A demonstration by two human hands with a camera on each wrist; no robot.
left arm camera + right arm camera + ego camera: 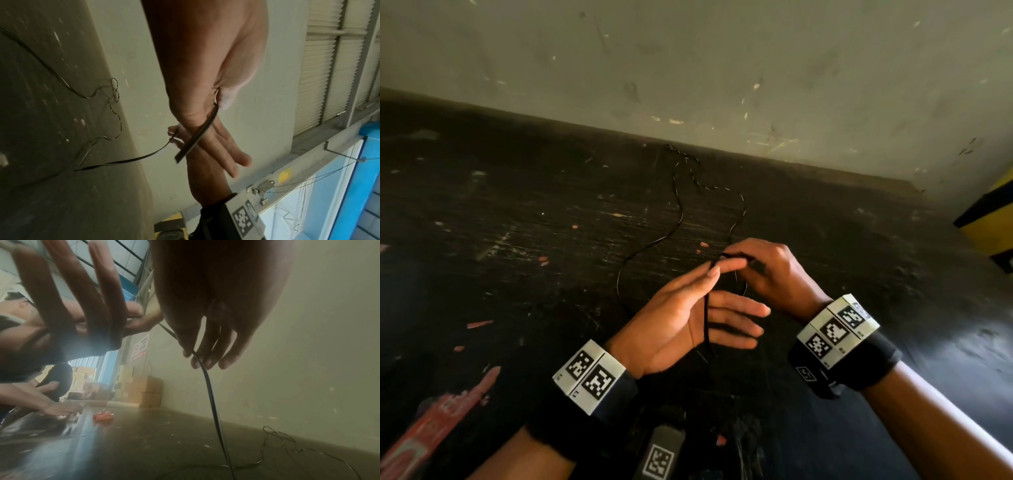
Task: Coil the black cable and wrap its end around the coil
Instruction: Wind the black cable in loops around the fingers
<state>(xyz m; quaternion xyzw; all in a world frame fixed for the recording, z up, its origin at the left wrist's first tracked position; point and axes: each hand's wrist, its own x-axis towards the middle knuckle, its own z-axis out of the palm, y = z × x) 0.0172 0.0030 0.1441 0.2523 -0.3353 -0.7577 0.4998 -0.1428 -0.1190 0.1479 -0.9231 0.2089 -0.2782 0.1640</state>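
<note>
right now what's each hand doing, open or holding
Left hand: open, fingers straight, the black cable lying across its palm.
Right hand: pinching the black cable at its fingertips.

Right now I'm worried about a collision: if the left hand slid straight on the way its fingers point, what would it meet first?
Likely the right hand: the left hand points its straight fingers at it, nearly touching, with the black cable across its palm. Depth is unclear.
</note>
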